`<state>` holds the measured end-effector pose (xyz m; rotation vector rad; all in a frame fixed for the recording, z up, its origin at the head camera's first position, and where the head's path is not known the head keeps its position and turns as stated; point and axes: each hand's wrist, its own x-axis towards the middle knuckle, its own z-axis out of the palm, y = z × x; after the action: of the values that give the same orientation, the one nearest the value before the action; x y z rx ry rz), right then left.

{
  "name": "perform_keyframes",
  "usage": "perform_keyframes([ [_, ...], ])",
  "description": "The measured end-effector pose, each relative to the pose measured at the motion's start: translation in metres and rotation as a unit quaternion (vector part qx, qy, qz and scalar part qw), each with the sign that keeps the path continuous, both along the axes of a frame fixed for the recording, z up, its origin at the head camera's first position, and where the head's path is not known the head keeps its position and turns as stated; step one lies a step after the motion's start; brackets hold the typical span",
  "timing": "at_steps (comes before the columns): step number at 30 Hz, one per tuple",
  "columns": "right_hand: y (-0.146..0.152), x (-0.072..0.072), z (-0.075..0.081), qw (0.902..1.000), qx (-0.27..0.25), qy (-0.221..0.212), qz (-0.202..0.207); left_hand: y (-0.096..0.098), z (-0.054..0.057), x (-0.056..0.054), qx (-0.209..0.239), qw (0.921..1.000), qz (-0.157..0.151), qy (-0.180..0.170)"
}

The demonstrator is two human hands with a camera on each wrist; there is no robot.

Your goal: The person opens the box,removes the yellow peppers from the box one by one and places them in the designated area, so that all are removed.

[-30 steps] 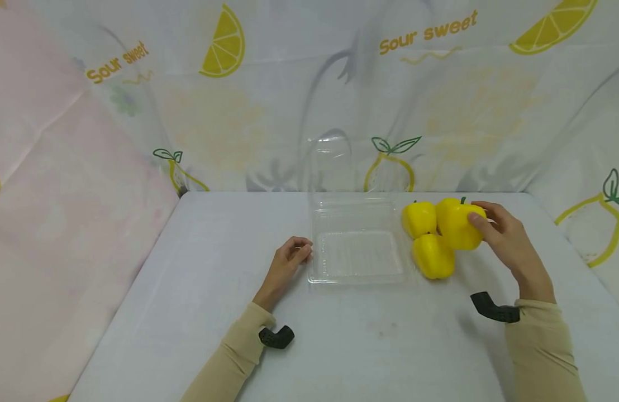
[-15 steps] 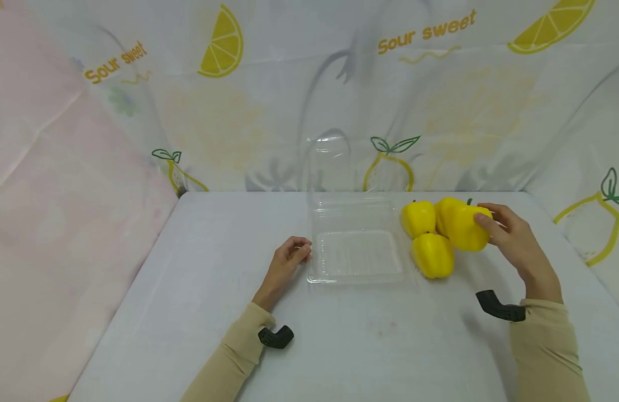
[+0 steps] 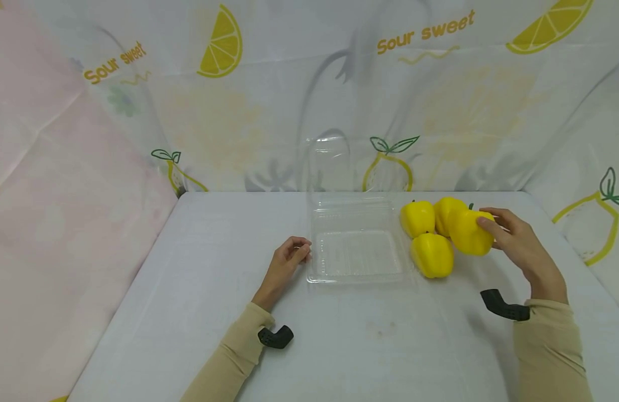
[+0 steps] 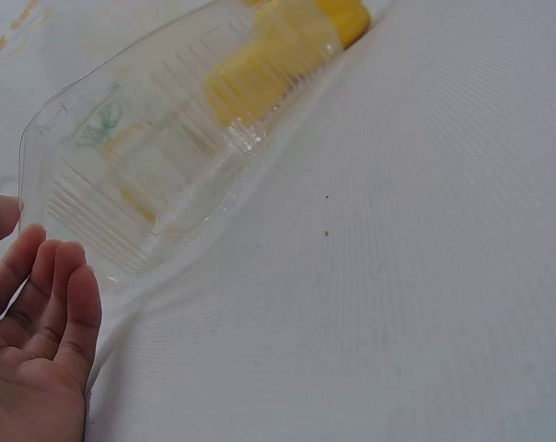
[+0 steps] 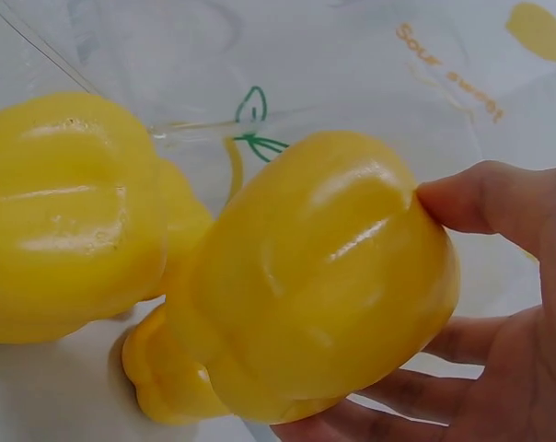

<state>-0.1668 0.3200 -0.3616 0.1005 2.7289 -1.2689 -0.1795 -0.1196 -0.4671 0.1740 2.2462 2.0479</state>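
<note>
My right hand [image 3: 523,245] grips a yellow bell pepper [image 3: 471,231] from its right side, thumb nearest the viewer. In the right wrist view this bell pepper [image 5: 324,276] has the thumb at its upper right and the other fingers partly hidden beneath it. Three more yellow bell peppers cluster to its left: a front one [image 3: 432,255], a back left one [image 3: 417,219] and a back one [image 3: 446,212] partly covered by the held one. My left hand [image 3: 284,265] pinches the left edge of a clear plastic clamshell container [image 3: 360,277], its fingertips at the rim.
The container's lid [image 3: 332,167] stands raised at the back, against the lemon-print cloth [image 3: 279,111]. White cloth covers the table [image 3: 339,346]. A black curved device sits on each sleeve cuff, left [image 3: 276,337] and right [image 3: 505,305].
My right hand has moved a little to the right and toward me with the bell pepper, uncovering more of the back one. My left hand and the container stay put.
</note>
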Motion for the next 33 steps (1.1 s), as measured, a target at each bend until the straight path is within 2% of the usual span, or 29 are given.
perform_keyframes([
  [10,0.0044,0.0016,0.0003,0.9996,0.01,-0.023,0.012,0.0013,-0.0023,0.0022,-0.008,0.9995,0.009,0.028],
  [19,0.0078,0.0019,0.0002,0.9991,0.022,-0.028,0.02,0.0,-0.0005,0.0023,-0.007,0.9999,0.003,0.013],
  [33,0.0086,0.0036,0.0014,0.9962,0.025,-0.071,0.044,0.0004,-0.0015,0.0016,-0.01,0.9997,0.006,0.023],
])
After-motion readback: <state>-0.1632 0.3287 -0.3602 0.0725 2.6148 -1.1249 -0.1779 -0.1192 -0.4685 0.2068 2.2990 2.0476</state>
